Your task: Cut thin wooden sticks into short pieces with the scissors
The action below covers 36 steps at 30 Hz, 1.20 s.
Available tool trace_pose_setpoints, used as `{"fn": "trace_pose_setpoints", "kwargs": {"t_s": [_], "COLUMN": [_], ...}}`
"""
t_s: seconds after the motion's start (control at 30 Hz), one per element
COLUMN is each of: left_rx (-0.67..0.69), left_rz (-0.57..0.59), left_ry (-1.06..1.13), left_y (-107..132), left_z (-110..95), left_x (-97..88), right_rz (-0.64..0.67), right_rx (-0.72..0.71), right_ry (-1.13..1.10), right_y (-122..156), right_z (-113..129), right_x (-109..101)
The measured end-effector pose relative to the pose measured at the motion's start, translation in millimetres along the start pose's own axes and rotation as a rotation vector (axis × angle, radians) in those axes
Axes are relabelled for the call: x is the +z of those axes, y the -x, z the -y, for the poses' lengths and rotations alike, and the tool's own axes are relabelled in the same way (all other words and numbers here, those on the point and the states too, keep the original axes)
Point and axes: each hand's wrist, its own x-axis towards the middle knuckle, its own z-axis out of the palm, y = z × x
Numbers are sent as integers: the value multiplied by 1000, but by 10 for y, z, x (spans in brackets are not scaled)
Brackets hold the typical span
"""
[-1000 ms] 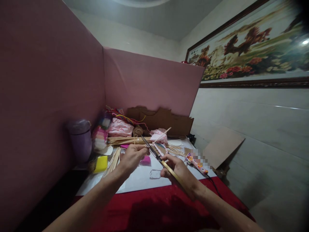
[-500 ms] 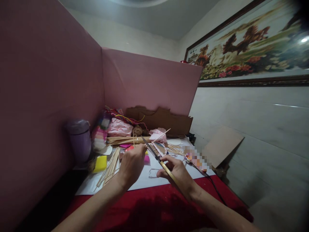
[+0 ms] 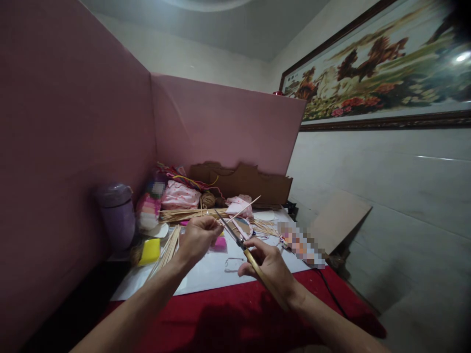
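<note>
My left hand is closed on a thin wooden stick, whose pointed end slants up to the right. In my right hand is a pair of scissors with gold-coloured handles. Their dark blades reach up and left to the stick, close by my left fingertips. I cannot tell whether the blades touch the stick. Below the scissors, a small wire-like frame lies on the white sheet. A pink block sits just right of my left hand.
Loose sticks and a yellow block lie left of my hands, with a purple bin beyond. Behind are a stick bundle, a twine ball and torn cardboard. Red cloth covers the near edge.
My left hand has shifted slightly up and its grip on the stick has turned. The scissors have stayed nearly in place at the stick. The view has moved a little.
</note>
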Motion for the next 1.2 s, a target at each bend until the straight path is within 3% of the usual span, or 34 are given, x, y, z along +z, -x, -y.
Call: {"fn": "trace_pose_setpoints", "kwargs": {"t_s": [0.13, 0.23, 0.3, 0.43, 0.53, 0.6, 0.8, 0.9, 0.97, 1.1, 1.2], "left_rx": [-316, -339, -217, 274, 389, 299, -278, -382, -320, 132, 351], "left_rz": [246, 302, 180, -176, -239, -158, 235, 362, 301, -76, -202], "left_ry": [301, 337, 227, -241, -393, -282, 308, 427, 377, -42, -327], "left_y": [-46, -49, -31, 22, 34, 24, -3, 1, 13, 61, 81], "left_z": [-44, -20, 17, 102, 120, 92, -63, -61, -25, 58, 77], "left_x": [-67, -54, -6, 94, 97, 66, -60, -70, -37, 53, 66], "right_rz": [-2, -21, -32, -54, -60, -51, 9, 15, -3, -45, -49], "right_rx": [-70, -87, -65, 3, 21, 13, -32, -32, -16, 18, 24], "right_ry": [32, 90, 89, 32, 29, 38, 3, -5, 10, 13, 9], "right_y": [2, -9, -15, -13, -4, 2, 10, 9, 7, 7, 12], "right_z": [-36, -26, -8, 13, -13, -48, -117, -96, -73, -34, -33], "right_x": [-53, -75, -69, -17, 7, -4, -76, -80, -68, -22, 6]}}
